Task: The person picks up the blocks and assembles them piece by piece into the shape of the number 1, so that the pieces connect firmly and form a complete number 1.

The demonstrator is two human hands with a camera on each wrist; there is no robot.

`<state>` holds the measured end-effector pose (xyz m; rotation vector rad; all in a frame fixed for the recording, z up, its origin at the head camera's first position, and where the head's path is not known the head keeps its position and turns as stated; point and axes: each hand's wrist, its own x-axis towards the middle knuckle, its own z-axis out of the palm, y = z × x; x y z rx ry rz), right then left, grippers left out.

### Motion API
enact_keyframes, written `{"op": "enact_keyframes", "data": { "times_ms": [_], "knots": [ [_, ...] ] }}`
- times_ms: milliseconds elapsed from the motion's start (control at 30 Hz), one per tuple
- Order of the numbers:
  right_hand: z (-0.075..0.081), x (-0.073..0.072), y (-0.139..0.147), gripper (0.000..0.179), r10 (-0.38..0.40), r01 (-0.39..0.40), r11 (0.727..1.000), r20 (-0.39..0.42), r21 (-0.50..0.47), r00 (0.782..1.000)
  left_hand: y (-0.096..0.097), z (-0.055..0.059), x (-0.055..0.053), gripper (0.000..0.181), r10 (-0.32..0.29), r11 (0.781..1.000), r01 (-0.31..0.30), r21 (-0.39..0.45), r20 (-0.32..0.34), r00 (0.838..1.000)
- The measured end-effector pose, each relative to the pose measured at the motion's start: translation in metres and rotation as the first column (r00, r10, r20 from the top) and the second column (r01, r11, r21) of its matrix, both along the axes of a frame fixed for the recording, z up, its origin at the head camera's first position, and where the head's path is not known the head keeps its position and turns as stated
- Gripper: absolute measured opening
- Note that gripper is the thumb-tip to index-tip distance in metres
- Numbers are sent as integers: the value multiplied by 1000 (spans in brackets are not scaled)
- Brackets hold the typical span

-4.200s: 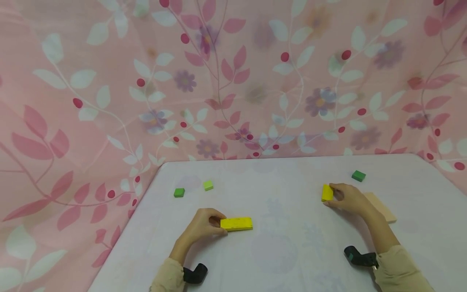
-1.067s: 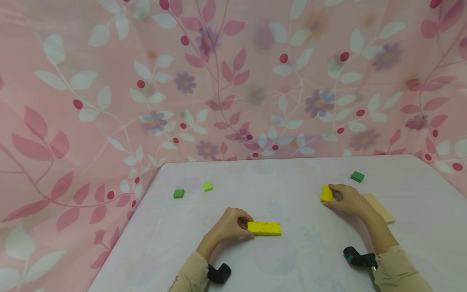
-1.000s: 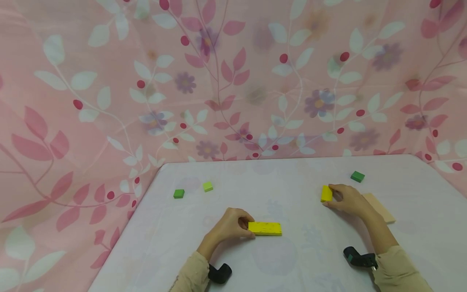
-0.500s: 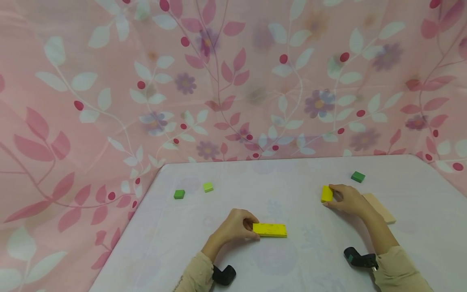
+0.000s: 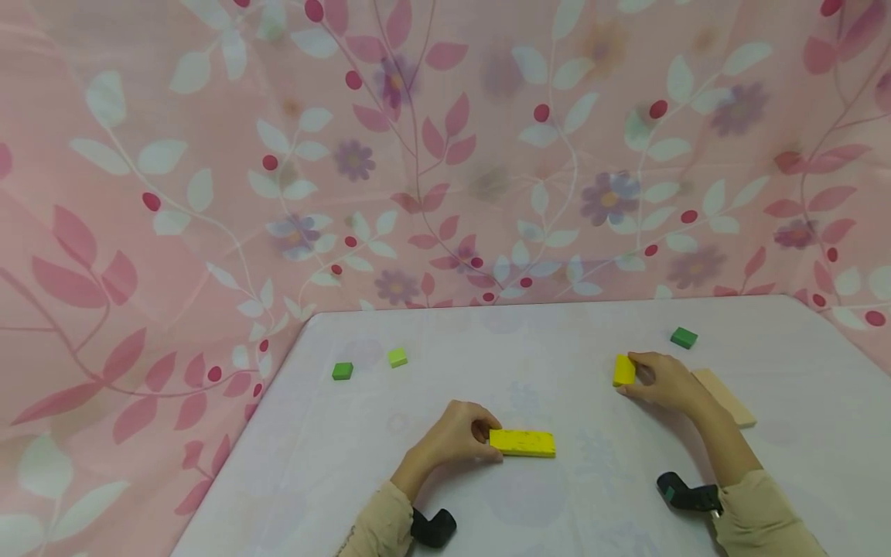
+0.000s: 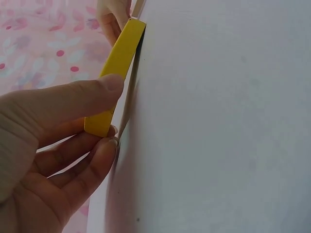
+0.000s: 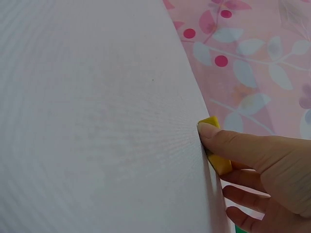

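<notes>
My left hand (image 5: 455, 437) pinches one end of a long yellow block (image 5: 522, 443) near the middle front of the table. In the left wrist view the thumb presses on the face of that yellow block (image 6: 119, 58), with fingertips at its other side and a dark gap showing beneath part of it. Farther right, my right hand (image 5: 664, 383) holds a shorter yellow block (image 5: 623, 370) between thumb and fingers. The right wrist view has the same short yellow block (image 7: 221, 164) low against the tabletop, partly covered by the thumb.
A green block (image 5: 343, 371) and a lime green block (image 5: 397, 357) lie at the back left of the white table (image 5: 487, 340). At the back right is a dark green block (image 5: 684, 338). Beside the right forearm lies a pale wooden plank (image 5: 724, 397), partly covered. Floral cloth (image 5: 445, 155) hangs behind.
Over the earlier frames my left hand has moved rightward and slightly nearer with the long yellow block, slowly over the last second. The right hand and its short block have stayed in place.
</notes>
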<state>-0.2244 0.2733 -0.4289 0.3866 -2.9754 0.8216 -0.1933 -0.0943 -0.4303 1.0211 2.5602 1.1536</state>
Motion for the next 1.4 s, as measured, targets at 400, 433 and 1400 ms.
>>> {"op": "enact_keyframes", "data": {
  "times_ms": [400,433,1400],
  "knots": [
    [0,0,0,70,6,-6,1000,-8,0,1000,5,-2,1,33,-7,999,6,-36,-25,1000],
    [0,0,0,70,6,-6,1000,-9,2,1000,6,-2,2,34,-9,999,8,-37,-29,1000],
    [-1,0,-2,70,21,-21,1000,-2,11,1000,2,-12,2,38,-4,1000,4,12,49,999]
  ]
}}
